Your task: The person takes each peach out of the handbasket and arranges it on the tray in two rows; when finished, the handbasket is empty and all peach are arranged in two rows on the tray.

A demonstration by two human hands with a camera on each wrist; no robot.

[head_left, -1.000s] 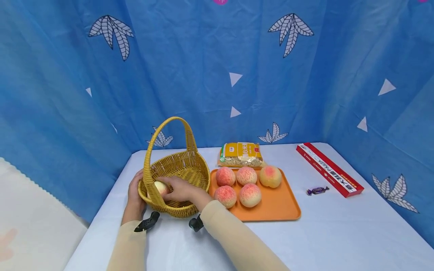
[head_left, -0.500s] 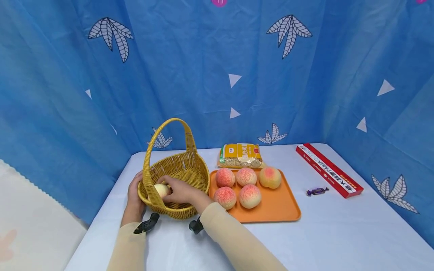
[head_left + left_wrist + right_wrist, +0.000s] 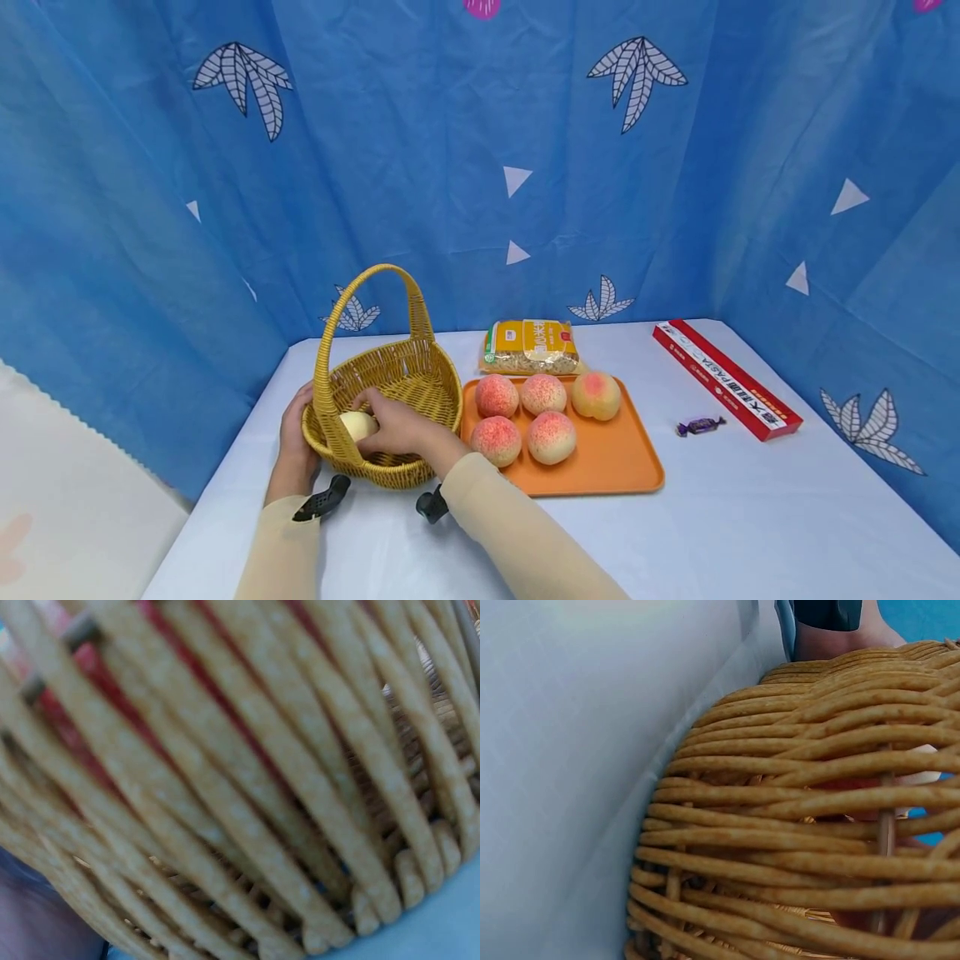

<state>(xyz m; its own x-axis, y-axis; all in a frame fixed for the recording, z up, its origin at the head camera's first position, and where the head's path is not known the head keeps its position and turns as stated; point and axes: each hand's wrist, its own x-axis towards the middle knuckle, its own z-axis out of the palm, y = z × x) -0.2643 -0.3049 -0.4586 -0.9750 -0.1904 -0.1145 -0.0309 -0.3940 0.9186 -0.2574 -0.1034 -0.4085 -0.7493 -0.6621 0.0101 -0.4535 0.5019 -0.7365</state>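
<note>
Inside a woven basket [image 3: 431, 375] with a tall arched handle, my right hand [image 3: 397, 427] holds a pale peach [image 3: 357, 425], thumb and fingers around its side. The handle's near end covers part of this fruit. My left hand [image 3: 296, 429] grips the basket's left side; its fingertips are partly hidden. Through the slats of the basket wall [image 3: 247, 772] in the left wrist view, the red side of the peach [image 3: 90, 667] shows. The right wrist view is mostly basket wall [image 3: 795, 802], with part of the right hand blurred behind the weave.
Right of the basket lies an orange tray [image 3: 622, 458] bearing several peaches [image 3: 552, 437]. Behind it is a yellow grain bag [image 3: 531, 347]. Further right are a purple wrapped candy [image 3: 701, 426] and a long red pasta box [image 3: 726, 379]. Blue curtains [image 3: 450, 167] enclose the white table.
The peach in the basket has turned, its pale side now facing up as my right fingers shift slightly on it. The left hand stays on the basket. The view tilts a little upward.
</note>
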